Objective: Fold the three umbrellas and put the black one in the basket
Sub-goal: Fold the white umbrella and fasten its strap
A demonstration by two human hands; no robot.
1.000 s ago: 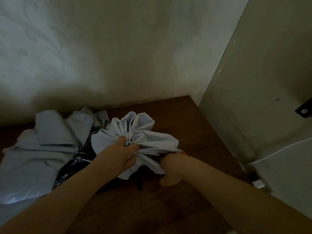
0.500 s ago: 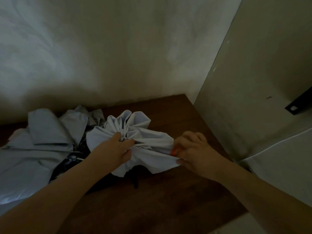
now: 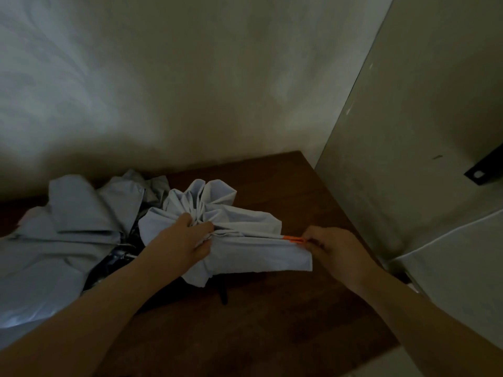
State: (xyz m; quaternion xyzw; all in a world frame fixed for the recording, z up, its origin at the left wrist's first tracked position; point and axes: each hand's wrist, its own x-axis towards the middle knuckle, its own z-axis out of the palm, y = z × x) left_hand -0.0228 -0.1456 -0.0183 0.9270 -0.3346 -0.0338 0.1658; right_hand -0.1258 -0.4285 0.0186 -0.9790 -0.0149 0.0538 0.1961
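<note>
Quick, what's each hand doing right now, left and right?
Left hand: fingers curled, gripping the gathered middle of the pale grey umbrella.
Right hand: fingers pinching the umbrella's orange tip, pulling the fabric out flat.

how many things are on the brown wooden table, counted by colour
Pale grey fabric umbrellas: 2, one gathered under both hands, one crumpled at the left
Orange tab at the gathered umbrella's edge: 1
Dark object under the canopies, unclear: 1
Total: 4

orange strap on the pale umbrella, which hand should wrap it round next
Right. The right hand already pinches the orange strap pulled out sideways, while the left hand grips the bunched pale umbrella.
</note>
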